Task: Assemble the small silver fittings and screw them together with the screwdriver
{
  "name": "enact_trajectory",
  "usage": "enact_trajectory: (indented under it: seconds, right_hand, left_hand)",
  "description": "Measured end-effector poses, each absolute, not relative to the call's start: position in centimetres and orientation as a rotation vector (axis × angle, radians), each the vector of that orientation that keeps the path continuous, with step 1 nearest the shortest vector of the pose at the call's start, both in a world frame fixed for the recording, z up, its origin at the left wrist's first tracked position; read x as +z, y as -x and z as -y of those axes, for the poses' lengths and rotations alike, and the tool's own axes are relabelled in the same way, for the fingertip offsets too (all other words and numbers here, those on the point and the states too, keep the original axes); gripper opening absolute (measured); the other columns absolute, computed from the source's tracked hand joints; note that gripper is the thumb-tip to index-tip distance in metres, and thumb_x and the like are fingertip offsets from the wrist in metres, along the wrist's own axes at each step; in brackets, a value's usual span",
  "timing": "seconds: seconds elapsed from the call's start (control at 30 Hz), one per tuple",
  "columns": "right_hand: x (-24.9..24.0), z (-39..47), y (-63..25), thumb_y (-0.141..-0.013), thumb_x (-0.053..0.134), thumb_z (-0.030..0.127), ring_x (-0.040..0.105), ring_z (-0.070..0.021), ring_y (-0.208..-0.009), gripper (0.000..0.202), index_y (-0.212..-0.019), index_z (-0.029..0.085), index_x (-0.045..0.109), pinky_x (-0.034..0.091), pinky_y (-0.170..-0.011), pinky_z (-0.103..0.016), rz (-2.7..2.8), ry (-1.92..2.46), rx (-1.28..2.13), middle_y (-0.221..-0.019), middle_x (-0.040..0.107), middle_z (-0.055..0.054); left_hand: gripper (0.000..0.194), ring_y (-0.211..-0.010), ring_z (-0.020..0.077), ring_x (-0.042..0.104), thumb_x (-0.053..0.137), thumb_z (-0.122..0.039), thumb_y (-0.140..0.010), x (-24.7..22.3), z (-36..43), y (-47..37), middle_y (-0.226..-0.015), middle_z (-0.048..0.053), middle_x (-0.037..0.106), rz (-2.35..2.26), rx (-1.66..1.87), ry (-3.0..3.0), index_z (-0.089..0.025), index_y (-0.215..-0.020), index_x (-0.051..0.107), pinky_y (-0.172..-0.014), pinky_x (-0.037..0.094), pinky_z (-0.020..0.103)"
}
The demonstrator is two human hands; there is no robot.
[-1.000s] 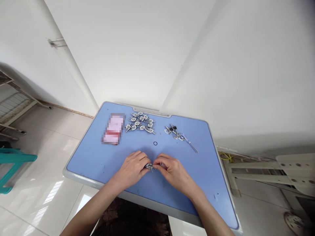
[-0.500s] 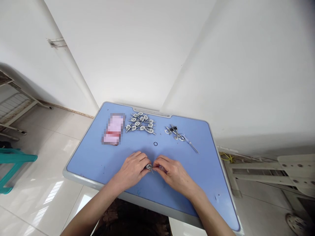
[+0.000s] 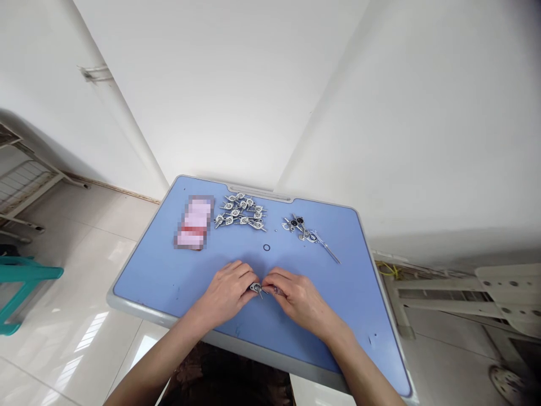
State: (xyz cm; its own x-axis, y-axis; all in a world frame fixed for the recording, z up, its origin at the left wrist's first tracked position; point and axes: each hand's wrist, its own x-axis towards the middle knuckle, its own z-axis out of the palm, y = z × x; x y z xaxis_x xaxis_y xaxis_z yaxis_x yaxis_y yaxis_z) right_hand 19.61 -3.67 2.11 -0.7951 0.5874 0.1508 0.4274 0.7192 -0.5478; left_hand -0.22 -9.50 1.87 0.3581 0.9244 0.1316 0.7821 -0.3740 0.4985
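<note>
My left hand (image 3: pixel 231 286) is closed on a small metal part with a flange and a thin stem (image 3: pixel 256 288), which pokes out between thumb and fingers. Close beside it, my right hand (image 3: pixel 298 294) is pinched shut with its fingertips at that part. Something small and clear, perhaps plastic, shows in the right fingers, too little of it to name. Beyond the hands lies a dark rubber ring (image 3: pixel 266 247) flat on the blue table (image 3: pixel 169 282).
Several similar flanged metal parts (image 3: pixel 240 212) lie grouped at the back. Right of them is a smaller pile of metal parts (image 3: pixel 298 224) with black round pieces, beside a thin screwdriver-like tool (image 3: pixel 329 253). A blurred pink rectangle (image 3: pixel 196 220) lies at the left.
Both hands stay almost in place. The right fingertips have shifted slightly beside the metal part; the things on the table have not moved.
</note>
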Motion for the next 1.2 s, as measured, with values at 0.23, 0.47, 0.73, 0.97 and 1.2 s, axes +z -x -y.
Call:
enact_trajectory:
  seconds: [0.23, 0.47, 0.73, 0.97, 1.2]
  right_hand:
    - [1.6, 3.9, -19.6, -0.089, 0.046, 0.006, 0.061, -0.0133, -0.068, 0.021, -0.095, 0.018, 0.061, 0.044, -0.057, -0.025, 2.616, 0.72, 0.554, -0.086, 0.066, -0.004]
    - [1.5, 4.0, -19.7, -0.089, 0.043, 0.004, 0.063, -0.0141, -0.07, 0.025, -0.096, 0.018, 0.063, 0.046, -0.058, -0.025, 2.618, 0.725, 0.525, -0.087, 0.068, -0.005]
    - [2.2, 4.0, -19.7, -0.091, 0.045, 0.008, 0.064, -0.0151, -0.075, 0.024, -0.099, 0.019, 0.064, 0.05, -0.064, -0.026, 2.57, 0.745, 0.717, -0.09, 0.069, -0.006]
    - [2.4, 3.9, -19.8, -0.092, 0.046, 0.01, 0.064, -0.0147, -0.077, 0.021, -0.099, 0.02, 0.064, 0.05, -0.065, -0.026, 2.533, 0.763, 0.781, -0.091, 0.069, -0.005]
    - [2.6, 4.0, -19.8, -0.092, 0.049, 0.013, 0.063, -0.0135, -0.071, 0.016, -0.094, 0.02, 0.063, 0.048, -0.061, -0.025, 2.571, 0.793, 0.718, -0.088, 0.068, -0.004]
  left_hand:
    - [0.005, -0.087, 0.019, 0.054, 0.059, -0.023, -0.091, 1.8, 9.4, 0.3, -0.092, 0.002, 0.061, -1.5, 0.557, -2.281, -0.018, -0.09, 0.058, -0.075, 0.045, 0.032]
    - [0.005, -0.088, 0.0191, 0.054, 0.057, -0.024, -0.092, 1.7, 9.5, 0.3, -0.092, 0.002, 0.061, -1.497, 0.561, -2.288, -0.019, -0.091, 0.059, -0.076, 0.045, 0.033]
    - [0.004, -0.088, 0.0189, 0.054, 0.058, -0.023, -0.091, 1.9, 9.5, 0.3, -0.092, 0.002, 0.061, -1.495, 0.558, -2.277, -0.019, -0.09, 0.059, -0.076, 0.045, 0.032]
    - [0.004, -0.088, 0.019, 0.054, 0.06, -0.023, -0.09, 1.9, 9.5, 0.3, -0.092, 0.002, 0.061, -1.499, 0.558, -2.267, -0.019, -0.091, 0.059, -0.075, 0.045, 0.032]
    - [0.003, -0.09, 0.0194, 0.055, 0.059, -0.022, -0.09, 1.6, 9.5, 0.3, -0.093, 0.002, 0.061, -1.484, 0.579, -2.257, -0.019, -0.092, 0.059, -0.077, 0.045, 0.033]
